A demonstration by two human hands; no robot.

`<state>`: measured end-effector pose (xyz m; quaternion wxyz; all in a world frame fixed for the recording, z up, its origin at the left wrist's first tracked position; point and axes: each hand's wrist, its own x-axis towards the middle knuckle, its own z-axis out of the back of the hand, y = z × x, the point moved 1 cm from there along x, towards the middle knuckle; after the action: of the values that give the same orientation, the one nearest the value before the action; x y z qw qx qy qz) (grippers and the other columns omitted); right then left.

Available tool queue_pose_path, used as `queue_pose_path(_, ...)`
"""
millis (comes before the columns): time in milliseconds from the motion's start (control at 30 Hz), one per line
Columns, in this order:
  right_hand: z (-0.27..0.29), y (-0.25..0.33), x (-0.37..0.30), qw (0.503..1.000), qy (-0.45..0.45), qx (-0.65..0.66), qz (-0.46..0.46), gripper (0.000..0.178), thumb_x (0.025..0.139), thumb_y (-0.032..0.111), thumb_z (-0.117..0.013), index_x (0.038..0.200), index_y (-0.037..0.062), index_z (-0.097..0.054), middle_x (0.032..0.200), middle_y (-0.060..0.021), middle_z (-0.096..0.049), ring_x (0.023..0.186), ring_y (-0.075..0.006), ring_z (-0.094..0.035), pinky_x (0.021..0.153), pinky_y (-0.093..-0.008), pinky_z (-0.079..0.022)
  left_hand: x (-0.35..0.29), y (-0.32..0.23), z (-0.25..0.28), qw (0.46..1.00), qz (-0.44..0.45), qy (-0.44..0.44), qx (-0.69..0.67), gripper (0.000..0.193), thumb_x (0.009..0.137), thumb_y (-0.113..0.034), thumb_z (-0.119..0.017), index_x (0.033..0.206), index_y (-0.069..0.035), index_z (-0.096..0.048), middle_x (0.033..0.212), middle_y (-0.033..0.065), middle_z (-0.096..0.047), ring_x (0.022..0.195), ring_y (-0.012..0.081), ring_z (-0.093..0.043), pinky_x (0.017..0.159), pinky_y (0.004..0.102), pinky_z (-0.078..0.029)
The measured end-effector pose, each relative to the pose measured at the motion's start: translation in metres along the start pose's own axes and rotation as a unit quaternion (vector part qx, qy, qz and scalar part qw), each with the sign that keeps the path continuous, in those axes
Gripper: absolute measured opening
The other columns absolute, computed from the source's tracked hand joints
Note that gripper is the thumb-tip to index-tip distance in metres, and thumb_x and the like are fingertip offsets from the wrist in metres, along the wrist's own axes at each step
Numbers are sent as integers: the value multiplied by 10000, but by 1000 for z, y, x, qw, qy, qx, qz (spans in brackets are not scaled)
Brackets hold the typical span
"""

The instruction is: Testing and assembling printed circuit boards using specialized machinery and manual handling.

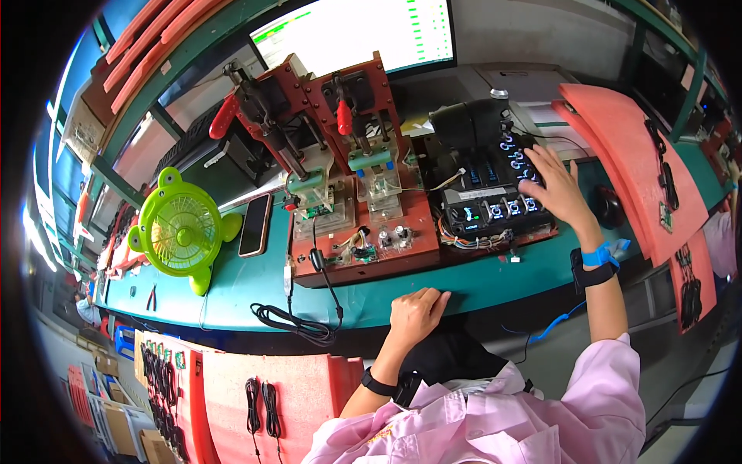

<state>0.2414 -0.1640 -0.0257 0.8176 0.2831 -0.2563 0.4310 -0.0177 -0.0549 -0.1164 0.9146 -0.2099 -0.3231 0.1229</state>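
I am holding my right hand [550,182] open, its fingers spreading over the edge of the black control box [483,193], whose blue-lit buttons are glowing at about ten o'clock from my palm; I cannot tell whether my fingertips are touching them. I am curling my left hand [417,313] into a loose fist by the near edge of the green bench [471,291], and I cannot tell whether it is hiding anything. From that fist, the control box is sitting at one o'clock. The red fixture [352,272], with its two red-handled clamps, is standing between ten and eleven o'clock, just beside the box. A coiled black cable [297,329] is lying at nine o'clock, a phone [255,224] is resting at ten, and a green fan [183,236] is standing at nine o'clock from the phone. Straight up at twelve, a monitor [359,39] is shining.
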Motion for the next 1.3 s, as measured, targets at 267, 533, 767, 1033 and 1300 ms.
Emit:
queue_pose_path(267,-15,-20,26,963,220,40,151,156,674,123,-600,806,40,-597,721,-124,-564,699,-287,-537,638,-376,-407,0,-3,0,1000,16,0,8,275,754,-163,-629,571,-35,-468,518,102,-482,442,296,-470,402,353,-345)
queue_pose_path(533,-13,-18,30,968,183,-96,140,133,703,161,-613,649,41,-599,667,-124,-601,703,-296,-587,670,-382,-427,1,-4,1,1000,21,-1,5,275,755,-141,-622,572,-23,-454,515,126,-460,441,312,-452,403,351,-335)
queue_pose_path(767,-19,-6,32,958,251,-124,-67,133,706,174,-614,689,42,-617,680,-118,-603,758,-310,-586,749,-400,-418,3,-5,0,1000,18,-10,-4,274,753,-123,-622,572,-20,-443,511,131,-448,440,316,-444,402,350,-330)
queue_pose_path(1033,-8,-32,30,968,232,42,92,85,709,135,-598,724,52,-588,726,-97,-525,818,-284,-528,719,-392,-393,0,-2,2,999,19,3,27,237,754,-148,-624,592,-47,-485,533,90,-494,449,278,-491,407,339,-367)
queue_pose_path(1300,-26,-29,44,965,235,-113,-33,82,691,144,-604,727,71,-592,735,-83,-529,820,-282,-527,720,-382,-395,3,-6,0,1000,22,-10,-8,282,751,-121,-623,569,-19,-434,509,131,-442,435,313,-436,402,347,-326)
